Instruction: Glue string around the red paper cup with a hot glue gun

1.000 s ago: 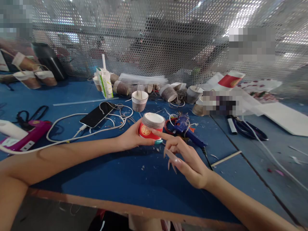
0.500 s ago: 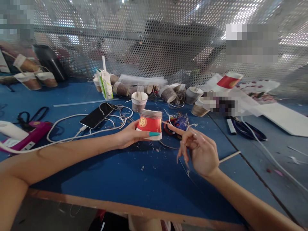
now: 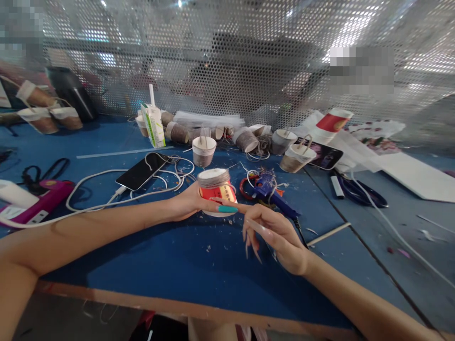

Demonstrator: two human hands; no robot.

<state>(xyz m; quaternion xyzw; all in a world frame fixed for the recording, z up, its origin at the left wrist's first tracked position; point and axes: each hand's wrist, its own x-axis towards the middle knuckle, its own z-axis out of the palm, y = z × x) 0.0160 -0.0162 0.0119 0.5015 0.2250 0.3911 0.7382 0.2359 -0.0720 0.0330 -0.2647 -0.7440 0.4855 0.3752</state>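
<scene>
My left hand (image 3: 188, 201) is closed around a red and white paper cup (image 3: 216, 192) held just above the blue table. Grey-brown twine (image 3: 214, 179) is wound in rows round the cup's upper part, and a loose strand crosses its side. The thumb, with a long teal nail, lies across the cup's front. My right hand (image 3: 272, 234) is to the right of the cup. Its index finger reaches to the cup's lower side by the left thumb; the other fingers are apart and hang loosely. Behind it lies a blue glue gun (image 3: 268, 187) with stringy bits on it.
Several twine-wrapped cups stand or lie at the back, including one small upright cup (image 3: 204, 151). A phone (image 3: 142, 170) on a white cable, a drink carton (image 3: 153, 125) and a magenta power strip (image 3: 46, 201) are leftward. Dark-handled scissors (image 3: 362, 189) and a stick (image 3: 329, 234) lie right.
The cup has turned in my left hand, from the round gold emblem to a yellow panel, and tipped to show its top. My right hand has moved slightly left and down.
</scene>
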